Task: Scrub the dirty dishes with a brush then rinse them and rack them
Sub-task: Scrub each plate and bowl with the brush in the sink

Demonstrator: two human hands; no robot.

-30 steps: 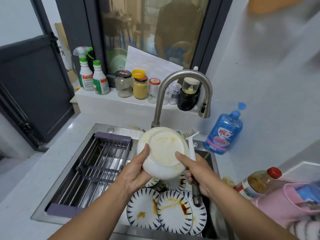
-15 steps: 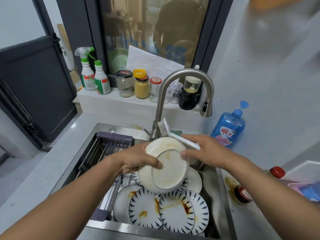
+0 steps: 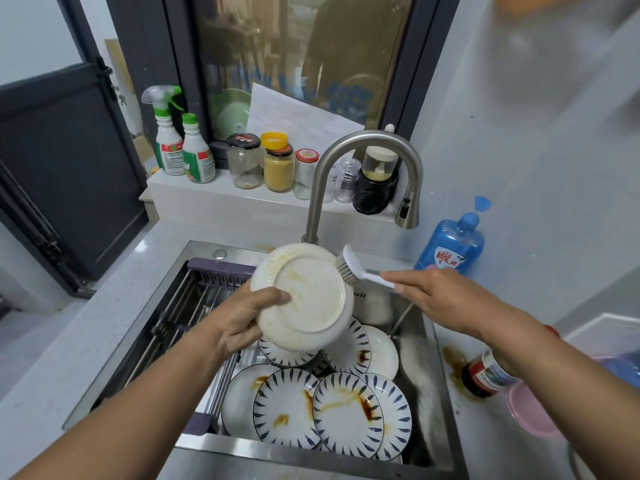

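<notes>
we scrub | left hand point(image 3: 242, 320) grips white dish point(image 3: 304, 299), right hand point(image 3: 440, 296) grips brush point(image 3: 353, 268) | risk: greasy dish slips onto stained plates point(image 3: 346, 410)

Two bare forearms reach in from the lower left and lower right. The left hand point(image 3: 247, 318) grips a tilted bowl point(image 3: 311, 299) at its edge, thumb pressed across the underside, fingers hidden behind it. The right hand point(image 3: 441, 299), knuckles upward, holds a brush point(image 3: 353, 270) by its handle, fingers curled round it.
</notes>
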